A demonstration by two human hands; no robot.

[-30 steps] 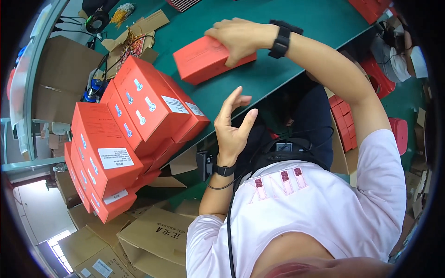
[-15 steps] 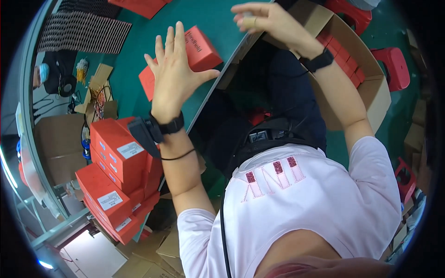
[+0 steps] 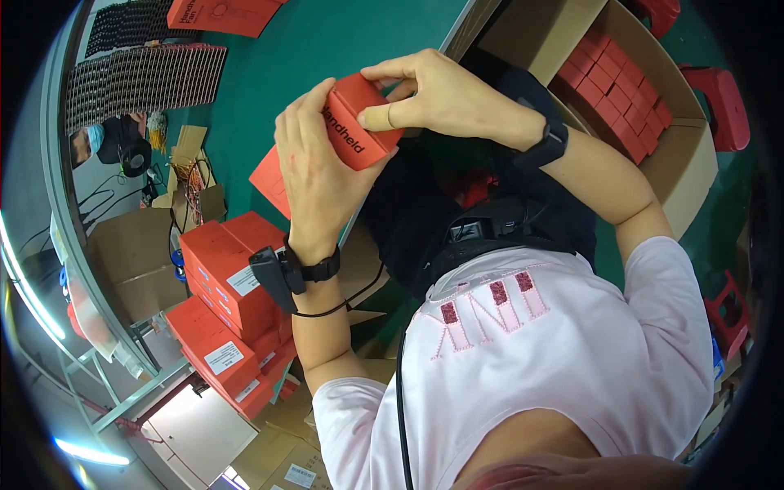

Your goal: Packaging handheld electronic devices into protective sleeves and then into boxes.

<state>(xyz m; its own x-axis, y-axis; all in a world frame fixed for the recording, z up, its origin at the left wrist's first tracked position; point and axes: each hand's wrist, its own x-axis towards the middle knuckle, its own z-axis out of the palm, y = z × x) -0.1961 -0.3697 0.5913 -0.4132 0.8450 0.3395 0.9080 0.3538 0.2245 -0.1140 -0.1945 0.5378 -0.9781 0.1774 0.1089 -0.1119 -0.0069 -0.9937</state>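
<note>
Between my two hands, near the edge of the green table, is a red carton (image 3: 351, 135) with dark print. My left hand (image 3: 317, 167) wraps its near left side, the fingers over the top and the thumb along the lower edge. From the right, my right hand (image 3: 420, 98) grips the other end, its thumb pressed on the face and its fingers behind, partly hidden. Another red box (image 3: 271, 181) lies under or just beside my left hand, partly covered by it.
Red boxes (image 3: 224, 273) are stacked at the left. Beside my right arm, an open cardboard carton (image 3: 682, 175) holds many small red boxes (image 3: 612, 94). More red boxes (image 3: 224, 15) and ridged dark stacks (image 3: 143, 77) lie at the table's far end. Red stools (image 3: 719, 106) stand at right.
My right hand has come in from the table's edge and closed on the carton. My left hand has gone from spread fingers to holding it. The carton is now raised and tilted.
</note>
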